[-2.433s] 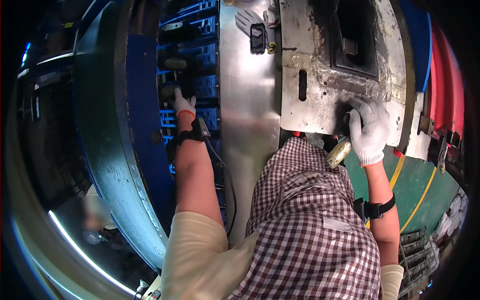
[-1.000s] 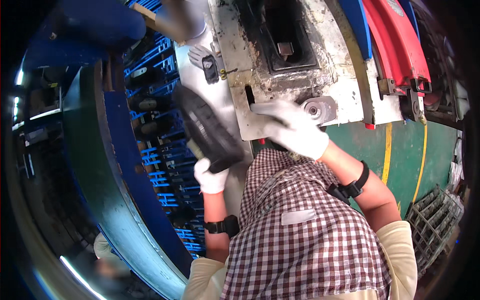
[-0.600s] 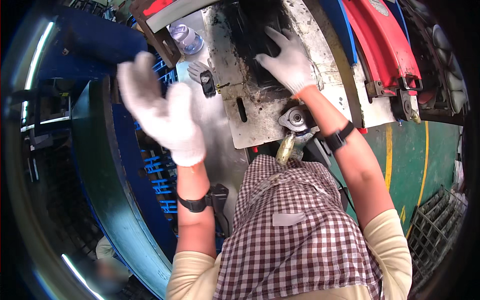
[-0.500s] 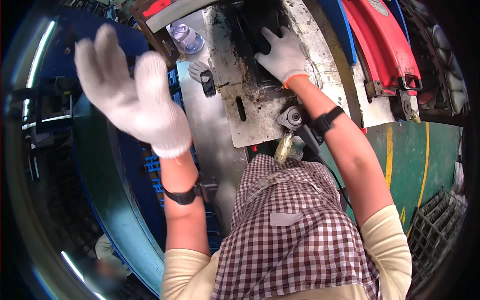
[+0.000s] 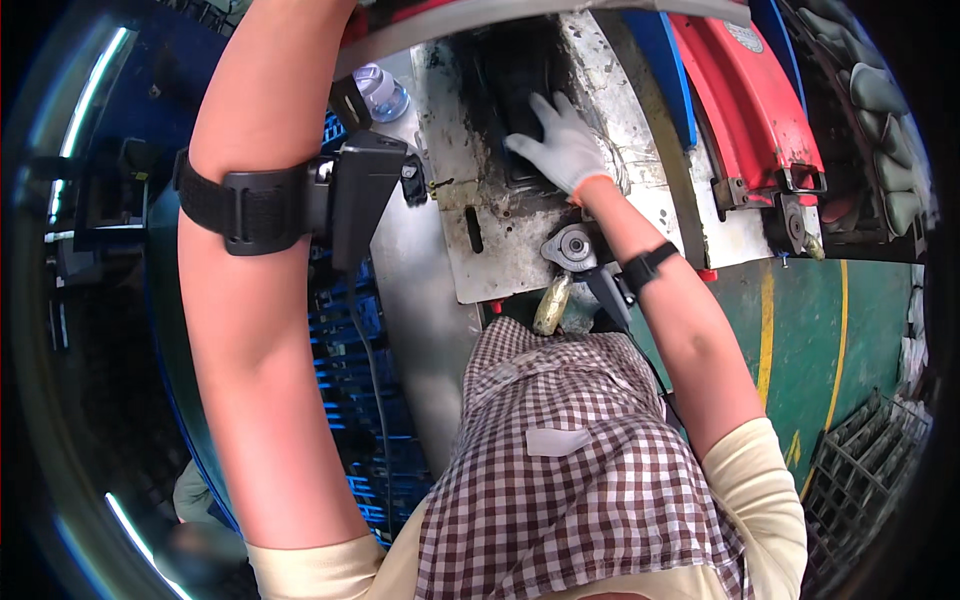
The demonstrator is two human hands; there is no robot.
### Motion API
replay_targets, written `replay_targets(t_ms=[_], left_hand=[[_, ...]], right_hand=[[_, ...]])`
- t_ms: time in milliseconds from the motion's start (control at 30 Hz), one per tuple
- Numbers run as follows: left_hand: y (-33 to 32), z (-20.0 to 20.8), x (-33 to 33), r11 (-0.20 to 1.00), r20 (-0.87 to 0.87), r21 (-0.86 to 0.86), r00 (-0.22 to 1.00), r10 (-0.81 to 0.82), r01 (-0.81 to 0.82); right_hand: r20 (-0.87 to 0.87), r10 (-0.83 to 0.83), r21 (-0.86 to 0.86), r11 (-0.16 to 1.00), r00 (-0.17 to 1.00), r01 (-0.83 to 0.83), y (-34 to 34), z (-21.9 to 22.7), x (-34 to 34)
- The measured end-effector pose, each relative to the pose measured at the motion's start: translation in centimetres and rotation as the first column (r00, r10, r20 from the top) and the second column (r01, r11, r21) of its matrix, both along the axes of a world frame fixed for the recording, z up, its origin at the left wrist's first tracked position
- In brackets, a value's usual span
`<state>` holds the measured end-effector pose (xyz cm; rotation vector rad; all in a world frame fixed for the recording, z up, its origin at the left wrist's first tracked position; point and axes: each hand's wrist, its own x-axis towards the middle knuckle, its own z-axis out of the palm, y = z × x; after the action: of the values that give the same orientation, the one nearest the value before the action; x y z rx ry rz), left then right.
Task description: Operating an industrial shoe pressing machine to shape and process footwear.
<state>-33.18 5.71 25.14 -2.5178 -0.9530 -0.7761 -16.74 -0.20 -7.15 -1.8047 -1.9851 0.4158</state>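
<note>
My right hand (image 5: pixel 566 146), in a white knit glove with an orange cuff, rests with spread fingers on a dark, stained recessed area (image 5: pixel 515 75) of the worn metal plate (image 5: pixel 465 272). Nothing shows in its grip. My left forearm (image 5: pixel 245 370) reaches up past the top edge of the picture, so the left hand itself is out of sight. A black strap with a boxy device (image 5: pixel 365 190) sits on that arm. Close to my right wrist is a round metal fitting (image 5: pixel 572 245) with a yellowish wrapped handle (image 5: pixel 552 303) below it.
A clear bottle (image 5: pixel 382 94) and a small black device (image 5: pixel 413 180) stand left of the plate. Overhead, a grey metal bar (image 5: pixel 440 28) crosses the top. At right is a red machine part (image 5: pixel 750 110) beside a blue panel. A wire rack (image 5: pixel 865 480) sits on the green floor.
My left hand has risen out of view at the top, its forearm now large at the left. My right hand has shifted slightly down on the dark area.
</note>
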Motion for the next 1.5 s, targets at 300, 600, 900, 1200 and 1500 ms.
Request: replay_targets(t_ms=[300, 600, 900, 1200, 1500], left_hand=[[-2.8, -0.3, 2.2, 0.06, -0.021, -0.998, 0.998, -0.057, -0.018], [-9.7, -19.9, 3.4, 0.669, -0.041, -0.742, 0.993, -0.108, 0.043], [-12.1, -26.8, 4.7, 0.652, -0.09, -0.75, 0.994, 0.06, -0.107], [-12.3, -27.3, 4.9, 0.685, -0.051, -0.724, 0.996, 0.067, -0.083], [-12.8, -26.6, 3.6, 0.699, -0.094, -0.706, 0.994, 0.061, -0.11]], right_hand=[[-0.447, -0.203, 0.138, 0.947, 0.871, 0.291, -17.1, -3.0, 12.7], [-0.669, -0.463, -0.68, 0.697, 0.581, -0.227, -23.1, -6.4, 13.2], [-0.807, -0.545, -0.437, 0.292, 0.228, -0.851, -19.2, -4.2, 5.9], [-0.606, -0.795, -0.415, 0.339, -0.021, -0.844, -20.3, -4.1, 6.9], [-0.75, -0.646, -0.64, 0.655, 0.142, -0.401, -20.2, -0.4, 16.0]])
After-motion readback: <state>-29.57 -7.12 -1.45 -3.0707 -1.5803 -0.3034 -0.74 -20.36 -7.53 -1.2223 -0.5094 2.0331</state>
